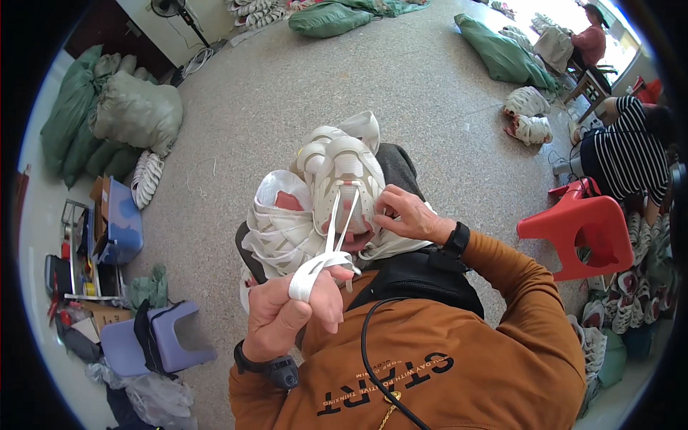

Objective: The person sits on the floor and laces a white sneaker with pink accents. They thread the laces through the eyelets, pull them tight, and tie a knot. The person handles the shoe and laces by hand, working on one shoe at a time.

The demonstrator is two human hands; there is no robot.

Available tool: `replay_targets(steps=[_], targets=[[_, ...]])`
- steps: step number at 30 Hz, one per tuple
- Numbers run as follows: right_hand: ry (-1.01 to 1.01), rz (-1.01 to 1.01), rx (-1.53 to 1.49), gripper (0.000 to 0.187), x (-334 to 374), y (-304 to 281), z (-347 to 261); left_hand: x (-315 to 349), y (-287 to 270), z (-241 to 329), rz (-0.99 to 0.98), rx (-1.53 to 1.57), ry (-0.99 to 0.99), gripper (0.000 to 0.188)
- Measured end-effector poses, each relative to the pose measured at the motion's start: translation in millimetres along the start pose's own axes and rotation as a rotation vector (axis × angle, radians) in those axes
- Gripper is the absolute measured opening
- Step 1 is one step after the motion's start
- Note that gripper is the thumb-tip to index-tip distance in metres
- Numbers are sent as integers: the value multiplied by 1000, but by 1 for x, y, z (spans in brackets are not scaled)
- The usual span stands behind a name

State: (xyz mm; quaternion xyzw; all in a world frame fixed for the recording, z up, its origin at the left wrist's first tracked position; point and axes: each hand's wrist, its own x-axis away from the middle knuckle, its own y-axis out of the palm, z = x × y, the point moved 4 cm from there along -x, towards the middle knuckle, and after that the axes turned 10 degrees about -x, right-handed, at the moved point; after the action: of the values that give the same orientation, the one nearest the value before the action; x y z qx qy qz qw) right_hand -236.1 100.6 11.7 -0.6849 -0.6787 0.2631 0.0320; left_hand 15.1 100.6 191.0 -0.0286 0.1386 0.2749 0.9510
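Observation:
On my lap rests a white and beige sneaker [349,161], its toe pointing away from me and its reddish inside showing at the opening. A flat white shoelace [332,228] runs from its eyelets toward me and loops round the fingers of my left hand [297,308], which is closed on it. At the shoe's right side is my right hand [408,213], fingers bent and pinched together against the eyelet edge; what they pinch is hidden. Left of the sneaker lies a bundle of white shoes [276,226] bound with white strips.
A red plastic stool [577,229] stands to the right, near a person in a striped top [623,147]. Tied shoe bundles [528,115] lie on the speckled floor [251,93]. Full sacks [136,111], a blue bin [122,222] and a purple chair [154,337] are at the left.

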Motion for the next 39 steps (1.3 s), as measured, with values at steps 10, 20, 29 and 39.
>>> replay_targets(steps=[10, 20, 29, 39], targets=[[257, -26, -343, 16, 9, -1, 11, -12, 16, -7, -22, 6, 25, 41], [294, -60, -394, 17, 2, 10, 11, -7, 30, -8, -217, -14, -42, 23], [448, -87, -424, 15, 19, 2, 30, -3, 42, -16, -307, -15, 1, 17], [424, 4, -673, 21, -12, 0, -8, -6, 47, -19, -335, -53, 2, 15]])
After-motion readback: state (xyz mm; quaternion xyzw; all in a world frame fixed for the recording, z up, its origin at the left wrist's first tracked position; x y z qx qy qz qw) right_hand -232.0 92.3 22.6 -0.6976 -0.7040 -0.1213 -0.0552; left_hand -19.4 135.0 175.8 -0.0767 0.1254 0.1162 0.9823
